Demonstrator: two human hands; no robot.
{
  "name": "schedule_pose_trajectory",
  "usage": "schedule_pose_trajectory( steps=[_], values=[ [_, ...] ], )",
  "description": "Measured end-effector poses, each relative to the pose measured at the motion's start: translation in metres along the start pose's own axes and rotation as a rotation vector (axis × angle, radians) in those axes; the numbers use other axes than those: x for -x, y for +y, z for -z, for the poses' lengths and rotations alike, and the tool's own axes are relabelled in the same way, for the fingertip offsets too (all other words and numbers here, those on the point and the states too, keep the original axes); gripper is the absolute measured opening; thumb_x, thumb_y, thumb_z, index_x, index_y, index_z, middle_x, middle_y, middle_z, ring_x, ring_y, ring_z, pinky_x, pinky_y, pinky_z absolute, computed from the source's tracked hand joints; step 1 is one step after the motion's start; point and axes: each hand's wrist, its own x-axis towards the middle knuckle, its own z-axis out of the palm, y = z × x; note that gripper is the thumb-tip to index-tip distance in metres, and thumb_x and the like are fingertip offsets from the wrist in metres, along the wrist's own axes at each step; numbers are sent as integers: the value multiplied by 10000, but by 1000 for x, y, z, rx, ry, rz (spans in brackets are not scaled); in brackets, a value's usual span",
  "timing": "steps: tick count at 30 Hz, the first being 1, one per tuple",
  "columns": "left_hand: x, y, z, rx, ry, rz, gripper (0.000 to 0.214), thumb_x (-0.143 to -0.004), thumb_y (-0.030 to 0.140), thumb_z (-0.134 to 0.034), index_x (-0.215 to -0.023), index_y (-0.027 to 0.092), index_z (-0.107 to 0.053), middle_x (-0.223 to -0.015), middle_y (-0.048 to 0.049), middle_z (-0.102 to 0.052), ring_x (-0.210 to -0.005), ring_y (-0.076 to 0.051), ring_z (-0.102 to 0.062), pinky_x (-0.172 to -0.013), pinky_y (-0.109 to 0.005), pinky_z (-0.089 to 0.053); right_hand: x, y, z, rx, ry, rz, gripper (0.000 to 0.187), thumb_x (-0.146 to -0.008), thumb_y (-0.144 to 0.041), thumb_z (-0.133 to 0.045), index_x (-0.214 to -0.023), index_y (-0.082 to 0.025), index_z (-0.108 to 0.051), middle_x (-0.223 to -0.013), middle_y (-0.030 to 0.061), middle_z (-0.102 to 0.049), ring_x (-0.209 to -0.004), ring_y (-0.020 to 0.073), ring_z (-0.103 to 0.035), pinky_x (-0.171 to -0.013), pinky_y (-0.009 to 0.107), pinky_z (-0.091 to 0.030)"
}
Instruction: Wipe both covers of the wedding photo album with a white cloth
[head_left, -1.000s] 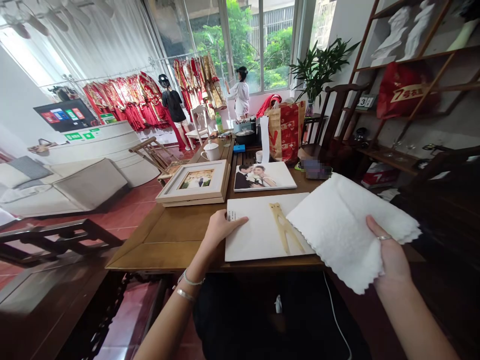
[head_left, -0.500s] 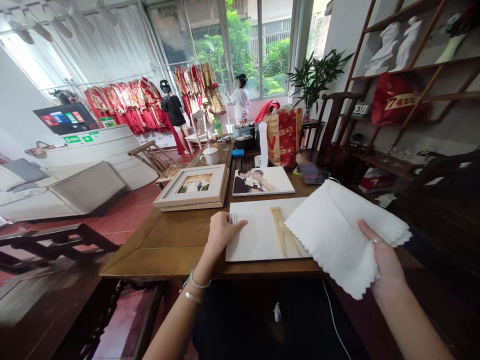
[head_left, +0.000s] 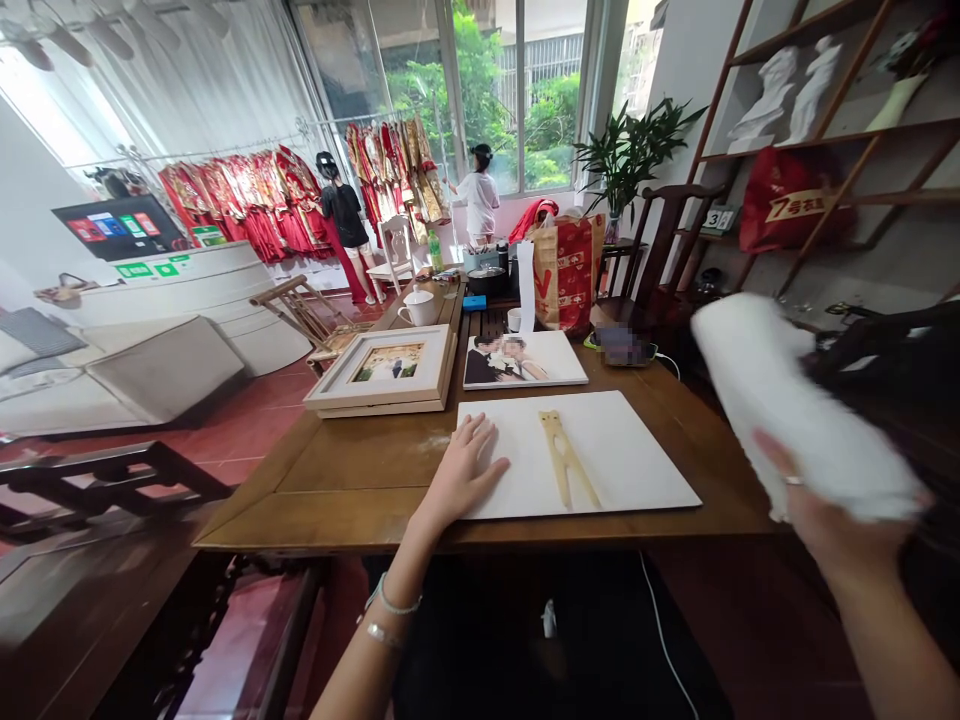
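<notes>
My left hand (head_left: 463, 470) lies flat with fingers spread on the left edge of a white board (head_left: 637, 460) on the wooden table (head_left: 352, 480). A thin wooden cat-shaped piece (head_left: 564, 460) rests on the board. My right hand (head_left: 832, 510) is off the table's right side, gripping a white cloth (head_left: 795, 410) that is blurred by motion and lifted clear of the board.
Beyond the board lie a printed wedding photo (head_left: 523, 358) and a framed picture (head_left: 386, 368). A red gift bag (head_left: 566, 268), a teapot (head_left: 418, 305) and a phone (head_left: 626, 347) stand farther back. Two people (head_left: 480, 195) stand by racks of red dresses. Shelves fill the right wall.
My right hand swung the white cloth off the board to the right and upward. My left hand shifted slightly and flattened on the board's left edge.
</notes>
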Motion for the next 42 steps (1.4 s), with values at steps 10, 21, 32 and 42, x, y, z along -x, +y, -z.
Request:
schedule_pose_trajectory(
  steps=[10, 21, 32, 42],
  values=[
    [3, 4, 7, -118, -69, 11, 612, -893, 475, -450, -1390, 122, -400, -1513, -124, -313, -1441, -264, -177, -1173, -445, -205, 8, 36, -44, 636, -977, 464, 672, -652, -48, -460, -1312, -171, -483, -1417, 99, -477, -1352, 256, -349, -1106, 477, -305],
    [3, 6, 4, -102, -34, 52, 586, -880, 463, -482, -1379, 163, -417, -1506, -93, -341, -1437, -245, -203, -1170, -436, -223, -26, 35, -103, 801, -1059, 351, 671, -716, -49, -408, -1372, -174, -465, -1443, 78, -443, -1363, 266, -325, -1101, 501, -280],
    [5, 0, 3, -82, -26, 50, 576, -869, 446, -506, -1363, 156, -441, -1494, -104, -358, -1431, -256, -218, -1165, -445, -232, 68, -6, -15, 732, -952, 493, 814, -652, -27, -418, -1415, -305, -378, -1471, -14, -407, -1392, 233, -262, -1113, 530, -257],
    [4, 0, 5, -59, -44, 44, 602, -866, 454, -509, -1383, 161, -414, -1505, -94, -341, -1437, -243, -201, -1170, -426, -221, 0, 24, -77, 836, -1035, 210, 753, -668, -51, -431, -1406, -202, -422, -1479, 76, -383, -1382, 286, -270, -1095, 549, -269]
  ],
)
